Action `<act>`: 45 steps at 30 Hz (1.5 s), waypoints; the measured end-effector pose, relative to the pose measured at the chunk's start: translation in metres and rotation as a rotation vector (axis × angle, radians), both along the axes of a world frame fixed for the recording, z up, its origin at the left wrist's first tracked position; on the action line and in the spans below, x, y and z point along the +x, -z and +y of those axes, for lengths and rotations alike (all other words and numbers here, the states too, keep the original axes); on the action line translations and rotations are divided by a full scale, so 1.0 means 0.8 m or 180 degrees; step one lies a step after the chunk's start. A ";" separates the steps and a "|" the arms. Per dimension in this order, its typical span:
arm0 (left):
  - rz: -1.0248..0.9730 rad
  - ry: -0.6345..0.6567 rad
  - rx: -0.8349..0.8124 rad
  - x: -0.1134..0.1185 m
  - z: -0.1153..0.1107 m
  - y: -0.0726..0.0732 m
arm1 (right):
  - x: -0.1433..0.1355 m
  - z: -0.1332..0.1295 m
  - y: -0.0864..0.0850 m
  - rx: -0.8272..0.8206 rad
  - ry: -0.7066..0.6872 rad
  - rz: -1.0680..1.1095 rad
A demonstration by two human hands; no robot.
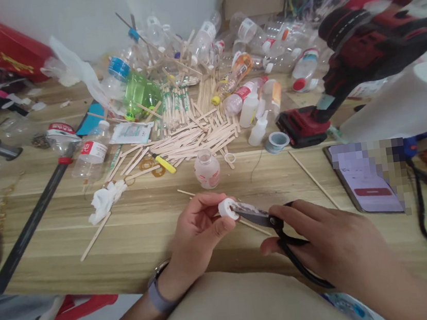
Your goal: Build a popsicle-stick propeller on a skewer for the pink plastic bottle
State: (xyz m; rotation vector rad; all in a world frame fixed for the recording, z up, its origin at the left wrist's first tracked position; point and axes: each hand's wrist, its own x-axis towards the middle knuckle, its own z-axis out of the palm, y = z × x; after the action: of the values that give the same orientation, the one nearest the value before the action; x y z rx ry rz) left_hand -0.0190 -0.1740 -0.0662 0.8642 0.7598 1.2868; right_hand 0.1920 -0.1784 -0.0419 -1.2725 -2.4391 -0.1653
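Between the thumb and fingers of my left hand (pixel 200 224) is a small white bottle cap (pixel 227 209), its face turned to the right. My right hand (pixel 332 239) grips a pair of black-handled scissors (pixel 279 224). The blade tips touch the cap's face, at or in a small dark hole; how deep they reach I cannot tell. Just beyond my left hand an uncapped small clear bottle (pixel 207 170) with pink print stands upright on the wooden table (pixel 145 241). A thin wooden stick (pixel 255 226) lies partly under my hands.
Many wooden sticks (pixel 195 139) and plastic bottles (pixel 143 93) crowd the back. A cordless power tool (pixel 357 59) stands at right, near a phone (pixel 367 177). A yellow-handled cutter (pixel 165 164) lies mid-table; a long black bar (pixel 31 229) crosses the left.
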 end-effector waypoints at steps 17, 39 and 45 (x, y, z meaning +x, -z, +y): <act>-0.0287 0.0350 -0.0874 0.003 0.004 -0.011 | 0.002 0.004 -0.010 0.0545 -0.0083 -0.0530; -0.0677 0.0559 -0.0975 0.007 0.002 -0.013 | 0.053 0.038 0.058 -0.0609 0.1158 -0.0342; -0.0369 0.0452 -0.1234 -0.004 0.002 -0.002 | 0.072 0.062 0.080 -0.0850 0.1228 -0.0481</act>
State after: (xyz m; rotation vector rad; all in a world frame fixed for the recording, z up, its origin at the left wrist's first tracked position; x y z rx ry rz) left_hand -0.0224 -0.1723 -0.0643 0.5159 0.8066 1.0102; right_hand 0.2497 -0.1292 -0.1059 -1.9077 -2.3695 -0.0388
